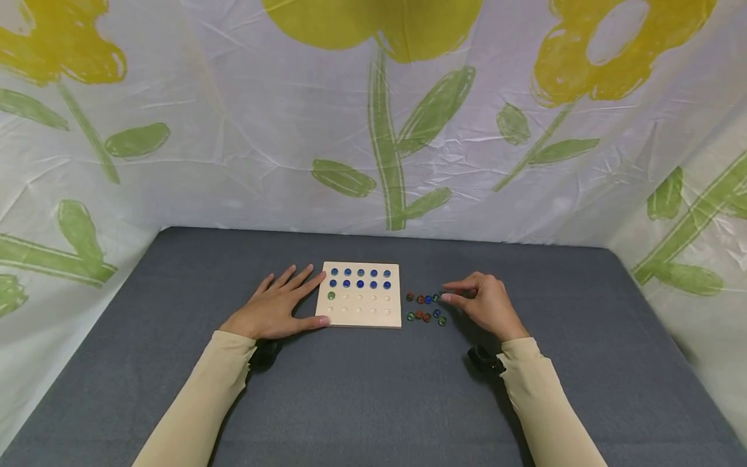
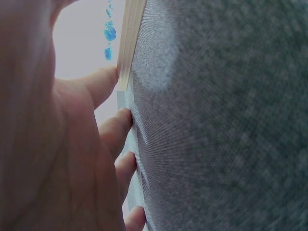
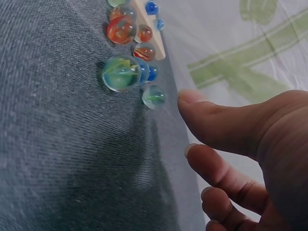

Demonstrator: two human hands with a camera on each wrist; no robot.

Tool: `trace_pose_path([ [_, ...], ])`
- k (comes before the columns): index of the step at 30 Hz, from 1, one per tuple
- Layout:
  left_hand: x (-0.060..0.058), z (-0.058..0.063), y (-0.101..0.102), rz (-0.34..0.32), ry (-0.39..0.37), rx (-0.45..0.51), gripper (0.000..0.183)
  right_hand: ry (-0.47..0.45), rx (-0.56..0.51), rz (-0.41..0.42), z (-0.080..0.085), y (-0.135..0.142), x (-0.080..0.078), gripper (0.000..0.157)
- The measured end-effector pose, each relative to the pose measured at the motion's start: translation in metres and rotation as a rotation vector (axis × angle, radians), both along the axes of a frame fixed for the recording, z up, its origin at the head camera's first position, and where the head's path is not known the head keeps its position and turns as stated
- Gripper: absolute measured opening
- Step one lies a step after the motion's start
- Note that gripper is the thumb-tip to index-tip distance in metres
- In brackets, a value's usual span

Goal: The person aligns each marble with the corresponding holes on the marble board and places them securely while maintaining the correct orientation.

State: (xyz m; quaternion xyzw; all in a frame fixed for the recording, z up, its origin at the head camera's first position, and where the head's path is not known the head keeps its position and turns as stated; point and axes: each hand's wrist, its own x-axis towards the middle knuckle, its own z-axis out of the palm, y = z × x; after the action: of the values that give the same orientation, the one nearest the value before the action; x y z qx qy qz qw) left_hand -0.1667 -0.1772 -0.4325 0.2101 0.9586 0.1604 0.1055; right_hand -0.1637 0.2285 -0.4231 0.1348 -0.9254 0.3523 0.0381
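Observation:
A pale wooden board (image 1: 379, 320) with rows of shallow holes lies on the table. Blue marbles (image 1: 360, 284) fill its two far rows, and one green marble (image 1: 331, 295) sits at the left of the third row. My left hand (image 1: 277, 310) rests spread at the board's left side, thumb and index finger touching its edge. To the right, my right hand (image 1: 486, 305) hovers with thumb and fingers apart, nothing seen between them. Nearest its fingertips is a clear marble with a green swirl (image 3: 154, 97), lying on the cloth.
Loose red marbles (image 1: 420, 299), blue marbles (image 1: 436, 313) and green-swirled marbles (image 1: 441, 321) lie in two loose rows right of the board. Dark grey cloth (image 1: 373, 395) covers the table. A white curtain with printed flowers (image 1: 245, 130) hangs behind it.

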Motion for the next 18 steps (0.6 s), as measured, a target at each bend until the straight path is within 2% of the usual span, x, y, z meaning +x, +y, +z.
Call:
trace_pose_path([
  [10,0.004,-0.001,0.001,-0.001,-0.01,0.019,0.096,-0.08,-0.013,0.017,0.002,0.007,0.002,0.023],
  [18,0.003,0.004,0.002,-0.004,-0.004,0.021,0.096,-0.153,-0.015,0.093,0.007,0.012,0.0,0.029],
])
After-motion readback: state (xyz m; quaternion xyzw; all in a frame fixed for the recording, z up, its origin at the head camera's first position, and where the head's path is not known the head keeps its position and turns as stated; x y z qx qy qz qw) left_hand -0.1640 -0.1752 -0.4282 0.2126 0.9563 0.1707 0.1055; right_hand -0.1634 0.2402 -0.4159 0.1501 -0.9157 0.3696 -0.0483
